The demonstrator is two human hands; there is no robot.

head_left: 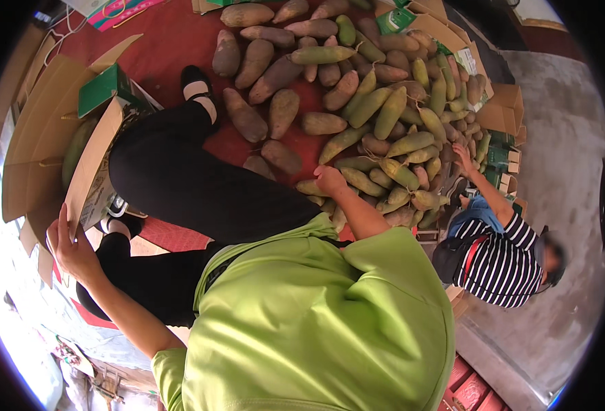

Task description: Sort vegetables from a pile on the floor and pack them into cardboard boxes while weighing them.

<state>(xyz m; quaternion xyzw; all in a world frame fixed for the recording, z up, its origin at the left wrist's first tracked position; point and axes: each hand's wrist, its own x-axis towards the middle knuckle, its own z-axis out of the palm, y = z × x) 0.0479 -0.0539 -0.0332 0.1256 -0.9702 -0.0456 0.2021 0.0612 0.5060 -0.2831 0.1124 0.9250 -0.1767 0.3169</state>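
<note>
- The left hand (pixel 73 250) grips the lower end of a cardboard flap (pixel 97 161), its fingers closed around the edge.
- The right hand (pixel 330 181) is curled above the near edge of the heap; whether it holds anything cannot be told.
- Just left of the right hand lies a pale green radish (pixel 308 187), partly hidden by the hand.
- The flap belongs to an open cardboard box (pixel 34 144) at the person's left; a dark green, rounded vegetable (pixel 76 152) lies inside, and a green carton (pixel 99 92) stands at its far side.
- Ahead and to the right, green radishes (pixel 391 113) lie piled against reddish-brown tubers (pixel 275 77), the tubers spreading loosely over a red floor covering (pixel 155 41).
- Across the heap, a co-worker in a striped shirt (pixel 497 267) reaches a spread hand (pixel 463 159) to its right edge.
- Behind the heap stand more open cardboard boxes (pixel 439 29).
</note>
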